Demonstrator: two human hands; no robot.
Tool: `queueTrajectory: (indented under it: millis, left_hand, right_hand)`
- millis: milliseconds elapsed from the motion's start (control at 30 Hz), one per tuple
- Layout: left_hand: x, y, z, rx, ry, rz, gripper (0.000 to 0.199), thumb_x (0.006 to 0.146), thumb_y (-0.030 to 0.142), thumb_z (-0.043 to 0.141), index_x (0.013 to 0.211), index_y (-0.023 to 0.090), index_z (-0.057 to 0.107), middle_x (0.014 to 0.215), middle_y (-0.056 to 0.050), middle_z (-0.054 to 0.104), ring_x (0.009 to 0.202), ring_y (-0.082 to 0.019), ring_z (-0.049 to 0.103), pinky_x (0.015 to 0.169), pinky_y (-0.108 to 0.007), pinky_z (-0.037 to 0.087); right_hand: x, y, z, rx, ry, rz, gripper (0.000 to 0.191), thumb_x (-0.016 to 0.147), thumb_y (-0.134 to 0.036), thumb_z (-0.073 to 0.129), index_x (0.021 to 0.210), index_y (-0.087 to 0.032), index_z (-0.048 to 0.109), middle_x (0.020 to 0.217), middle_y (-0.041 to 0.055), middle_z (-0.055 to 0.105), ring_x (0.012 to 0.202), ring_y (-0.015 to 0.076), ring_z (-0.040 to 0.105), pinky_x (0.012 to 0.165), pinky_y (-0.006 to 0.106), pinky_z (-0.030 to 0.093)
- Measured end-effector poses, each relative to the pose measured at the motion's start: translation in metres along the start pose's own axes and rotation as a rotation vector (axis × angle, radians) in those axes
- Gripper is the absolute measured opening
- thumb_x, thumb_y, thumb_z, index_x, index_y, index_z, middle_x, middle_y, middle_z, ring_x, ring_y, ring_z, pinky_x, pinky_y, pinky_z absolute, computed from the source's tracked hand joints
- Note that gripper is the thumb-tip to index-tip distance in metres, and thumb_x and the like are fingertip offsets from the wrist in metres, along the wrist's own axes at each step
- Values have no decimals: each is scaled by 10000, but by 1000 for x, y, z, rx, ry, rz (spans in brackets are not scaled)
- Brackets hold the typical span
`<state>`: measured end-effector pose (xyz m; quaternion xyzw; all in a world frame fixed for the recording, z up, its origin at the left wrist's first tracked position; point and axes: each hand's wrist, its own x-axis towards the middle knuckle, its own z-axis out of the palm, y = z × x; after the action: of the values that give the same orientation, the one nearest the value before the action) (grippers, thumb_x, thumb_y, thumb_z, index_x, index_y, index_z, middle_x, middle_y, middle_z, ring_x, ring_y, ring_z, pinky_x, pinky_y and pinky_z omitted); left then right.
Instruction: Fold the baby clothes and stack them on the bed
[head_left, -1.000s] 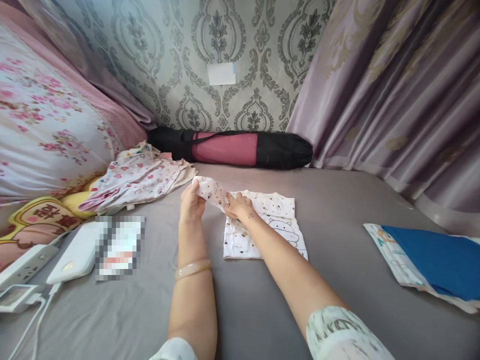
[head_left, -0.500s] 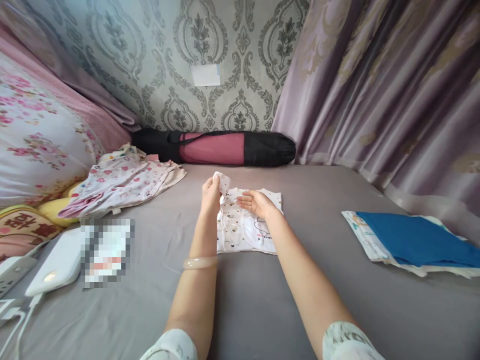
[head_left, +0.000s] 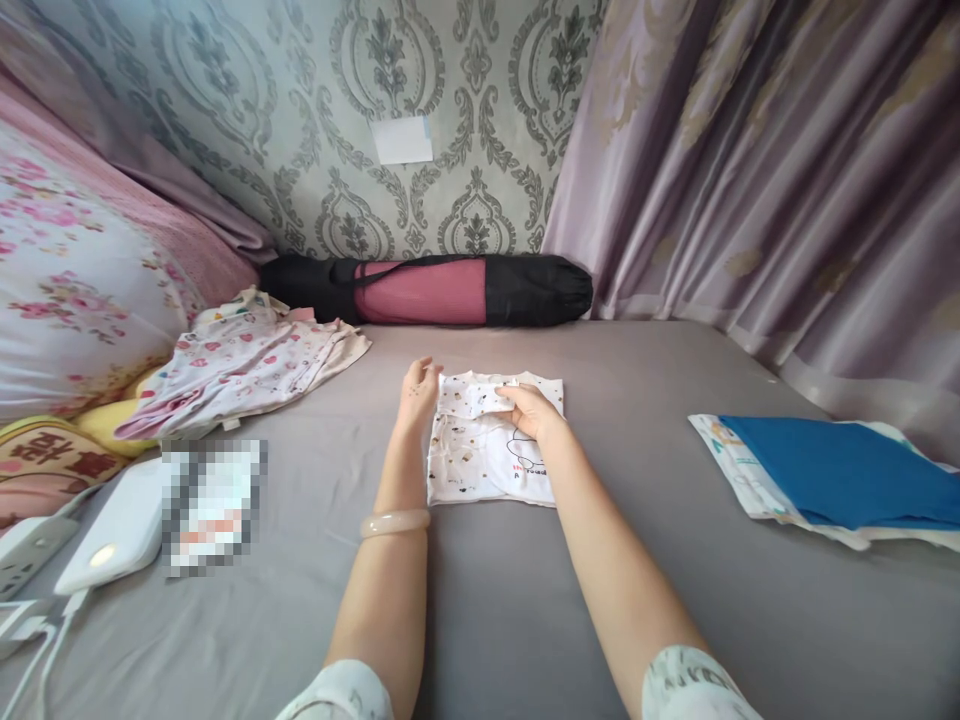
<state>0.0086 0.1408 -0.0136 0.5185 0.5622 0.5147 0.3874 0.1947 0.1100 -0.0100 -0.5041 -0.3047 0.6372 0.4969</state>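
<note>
1. Garment (head_left: pixel 480 465), white w/ a small scattered print, lies flat & folded on the grey sheet (head_left: pixel 480 620), a bit below mid-view, toward 6 o'clock. (Dirs. below run from the garment's middle; 12 = wall side.)
2. Hands apart from each other. L hand (head_left: pixel 420 395) is at the 10 o'clock edge, fingers raised; can't tell if it touches or pinches cloth. R hand (head_left: pixel 532 408) is over the 2 o'clock part, fingertips at the folded strip (head_left: pixel 457 395); can't tell if it's pinching, as the hand hides the spot.
3. Strip runs along the 12 o'clock side, slightly rumpled nr. R fingertips.
4. Handling (est.): v. light, soft, prob. thin cotton knit. Not fragile, not slick, but floppy; layers prob. shift & crease if dragged.
5. Hold (est.): for the strip, thumb-&-finger pinch at its ends, w/ a flat palm nr. 6 o'clock pinning the layers below. For the whole thing, fingers under all layers at 9 & 3; a one-corner grip would prob. let it unfold.
6. Nearby: heart-print clothes (head_left: pixel 240 365) at 10 o'clock, blue cloth (head_left: pixel 817 470) at 3, rolled bag (head_left: pixel 420 293) toward 11.
</note>
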Motion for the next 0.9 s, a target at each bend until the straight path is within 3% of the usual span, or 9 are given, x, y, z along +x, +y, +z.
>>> queueTrajectory:
  millis: [100,233,367,500,600,767,900]
  left_hand:
    - [5,-14,-4,198,-42,22,438,822,145,450,1247,113,553,1148,-130,689,1130,-215,610,1002,-359,440]
    - [3,-21,2,379,-169,74,548,778,77,422,1314,137,515,1264,-110,637,1171,-216,582,1015,-367,439]
    - [-5,-18,7,608,-289,92,610,792,110,471,1398,171,440,1388,-110,545,1249,-252,525,1073,-409,385]
    - [-10,-17,10,773,-366,81,638,820,94,444,1447,186,371,1459,-117,470,1369,-268,399,1140,-475,273]
    - [-9,-19,10,835,-371,61,626,845,118,430,1462,185,345,1493,-123,422,1420,-266,313,1161,-502,211]
    - [-7,-23,8,885,-352,58,617,857,165,456,1462,201,339,1497,-118,418,1443,-273,257,1156,-524,212]
    - [-11,-18,20,898,-255,236,519,897,215,446,1413,185,400,1488,-120,430,1430,-270,289,1149,-523,238]
  right_hand:
    - [5,6,-4,-48,45,-45,191,701,-32,567,836,-166,563,699,-8,612,652,149,631,703,324,583]
    - [12,8,-13,-256,114,-172,273,635,-79,575,884,-188,595,707,-20,622,688,166,633,687,289,552]
    - [11,6,-19,-553,173,-261,401,619,-122,548,1006,-188,625,850,18,678,826,204,649,750,285,526]
    - [2,1,-18,-854,270,-290,598,634,-91,523,1226,-173,562,1116,82,665,1033,239,619,881,304,480]
    - [-6,0,-17,-1061,346,-286,631,694,-45,498,1318,-142,500,1223,136,619,1145,255,567,941,306,436]
    - [-16,-2,-13,-1315,387,-316,549,792,9,402,1332,-62,470,1222,186,602,1171,256,544,954,303,413]
    - [-20,1,-1,-1481,476,-416,511,829,-7,354,1320,-49,491,1320,210,540,1236,284,483,1012,369,369]
